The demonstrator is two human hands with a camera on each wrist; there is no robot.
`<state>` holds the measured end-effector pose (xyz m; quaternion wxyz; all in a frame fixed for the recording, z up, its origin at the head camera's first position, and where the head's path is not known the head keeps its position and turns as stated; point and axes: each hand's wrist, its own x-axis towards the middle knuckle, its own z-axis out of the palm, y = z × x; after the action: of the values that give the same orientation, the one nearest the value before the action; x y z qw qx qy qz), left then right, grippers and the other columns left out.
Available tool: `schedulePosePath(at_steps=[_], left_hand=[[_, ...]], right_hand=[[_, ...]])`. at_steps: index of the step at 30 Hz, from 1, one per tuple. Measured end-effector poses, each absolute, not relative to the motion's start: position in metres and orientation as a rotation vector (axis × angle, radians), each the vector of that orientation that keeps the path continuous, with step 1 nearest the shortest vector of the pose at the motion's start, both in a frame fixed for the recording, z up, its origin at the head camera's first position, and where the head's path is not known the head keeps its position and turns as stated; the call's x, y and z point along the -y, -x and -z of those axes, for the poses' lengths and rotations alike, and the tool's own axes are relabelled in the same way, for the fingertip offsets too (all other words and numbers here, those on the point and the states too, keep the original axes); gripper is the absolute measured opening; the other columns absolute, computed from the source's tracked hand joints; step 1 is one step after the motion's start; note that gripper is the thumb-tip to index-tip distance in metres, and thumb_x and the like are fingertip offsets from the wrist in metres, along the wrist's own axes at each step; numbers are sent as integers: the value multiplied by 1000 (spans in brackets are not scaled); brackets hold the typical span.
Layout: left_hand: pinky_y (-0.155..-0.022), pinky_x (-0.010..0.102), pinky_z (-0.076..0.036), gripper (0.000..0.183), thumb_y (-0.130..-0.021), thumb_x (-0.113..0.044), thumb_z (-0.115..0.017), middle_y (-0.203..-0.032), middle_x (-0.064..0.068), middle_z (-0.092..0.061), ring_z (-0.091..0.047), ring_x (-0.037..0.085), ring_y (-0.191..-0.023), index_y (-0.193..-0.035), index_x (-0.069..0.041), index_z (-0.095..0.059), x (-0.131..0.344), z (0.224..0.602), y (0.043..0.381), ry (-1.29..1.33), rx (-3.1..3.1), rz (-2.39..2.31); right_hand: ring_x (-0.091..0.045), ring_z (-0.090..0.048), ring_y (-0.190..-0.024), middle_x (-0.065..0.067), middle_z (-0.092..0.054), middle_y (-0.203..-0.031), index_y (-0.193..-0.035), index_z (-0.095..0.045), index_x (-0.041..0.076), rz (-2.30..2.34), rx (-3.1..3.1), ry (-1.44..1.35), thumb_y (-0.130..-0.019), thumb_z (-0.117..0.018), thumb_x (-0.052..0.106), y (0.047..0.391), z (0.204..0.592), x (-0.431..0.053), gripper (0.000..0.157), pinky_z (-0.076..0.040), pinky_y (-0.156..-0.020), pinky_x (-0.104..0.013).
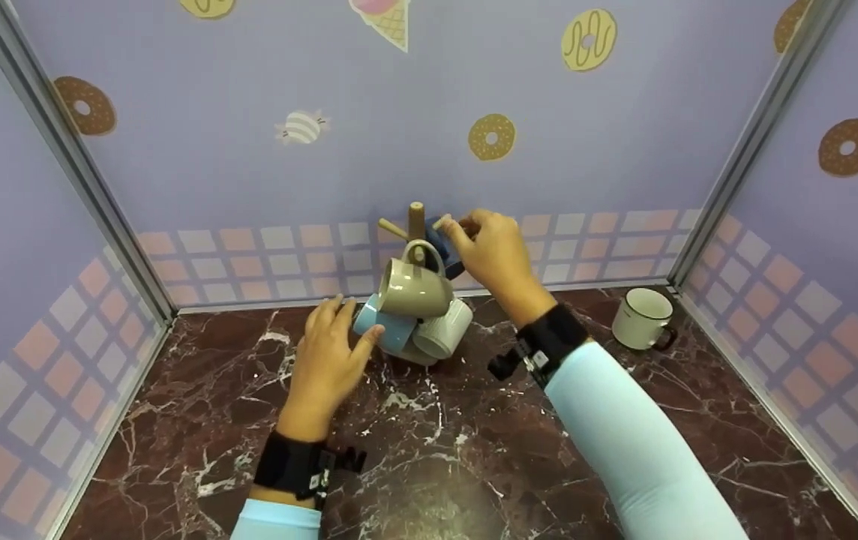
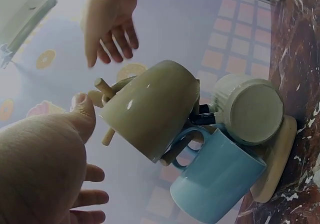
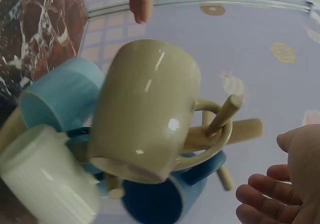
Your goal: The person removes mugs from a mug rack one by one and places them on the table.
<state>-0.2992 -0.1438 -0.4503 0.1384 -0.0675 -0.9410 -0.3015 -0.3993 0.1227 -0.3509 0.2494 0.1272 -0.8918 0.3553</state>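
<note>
A wooden mug tree stands near the back wall, hung with several mugs. A beige mug hangs by its handle on an upper peg, facing the front. Below it are a light blue mug and a white mug. A dark blue mug hangs behind, mostly hidden in the head view. My left hand is beside the light blue mug, fingers spread, holding nothing. My right hand is at the tree's upper right, close to a peg end; its fingers look loose and empty in both wrist views.
Another white mug with a dark handle stands upright at the back right of the dark marble-patterned table. Patterned panels rise at the back and both sides. The tree's wooden base sits on the table.
</note>
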Motion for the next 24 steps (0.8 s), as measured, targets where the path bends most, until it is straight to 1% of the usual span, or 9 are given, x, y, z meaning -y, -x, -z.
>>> schedulePosePath(at_steps=[4, 8, 11, 14, 15, 20, 24], left_hand=[[-136, 74, -34, 89, -114, -64, -56, -182, 25, -37, -33, 49, -170, -175, -3, -39, 143, 442, 316, 232, 2725, 867], [-137, 72, -34, 90, -114, -67, -53, -180, 26, -39, -36, 50, -168, -177, -6, -35, 140, 433, 336, 296, 2711, 923], [-136, 74, -33, 88, -114, -67, -53, -181, 25, -38, -35, 49, -169, -179, -11, -34, 140, 429, 348, 337, 2695, 1036], [-137, 76, -31, 83, -115, -65, -53, -183, 23, -35, -33, 50, -170, -180, -18, -32, 140, 429, 356, 366, 2685, 1152], [-136, 76, -31, 81, -116, -63, -53, -184, 23, -35, -34, 50, -169, -181, -19, -32, 140, 430, 359, 374, 2681, 1180], [-134, 73, -37, 76, -119, -57, -51, -184, 21, -36, -44, 49, -163, -183, -24, -25, 137, 434, 366, 391, 2662, 1328], [-136, 72, -35, 81, -118, -60, -51, -186, 18, -34, -41, 49, -166, -184, -30, -17, 133, 436, 368, 379, 2674, 1440]], right_hand=[[-28, -77, -87, -11, -84, -98, -111, -84, 6, -1062, 2441, -318, -112, -73, 40, 390, 376, -132, 35, -65, -82, -44], [-24, -73, -83, -10, -83, -98, -117, -83, 5, -1158, 2455, -312, -112, -72, 40, 382, 398, -138, 37, -63, -78, -41], [-24, -77, -90, -12, -85, -105, -124, -82, 2, -1222, 2439, -308, -112, -72, 37, 378, 409, -139, 38, -66, -83, -41], [-28, -83, -100, -16, -86, -114, -131, -79, -1, -1300, 2412, -320, -112, -73, 32, 375, 418, -137, 39, -70, -90, -44], [-29, -83, -103, -17, -86, -118, -133, -78, -3, -1325, 2405, -330, -112, -74, 31, 374, 421, -137, 40, -70, -93, -44], [-34, -83, -115, -21, -83, -130, -144, -71, -7, -1425, 2408, -393, -110, -77, 30, 369, 434, -131, 50, -70, -102, -46], [-36, -82, -121, -22, -82, -135, -148, -68, -9, -1450, 2429, -397, -108, -81, 32, 365, 440, -125, 59, -69, -104, -46]])
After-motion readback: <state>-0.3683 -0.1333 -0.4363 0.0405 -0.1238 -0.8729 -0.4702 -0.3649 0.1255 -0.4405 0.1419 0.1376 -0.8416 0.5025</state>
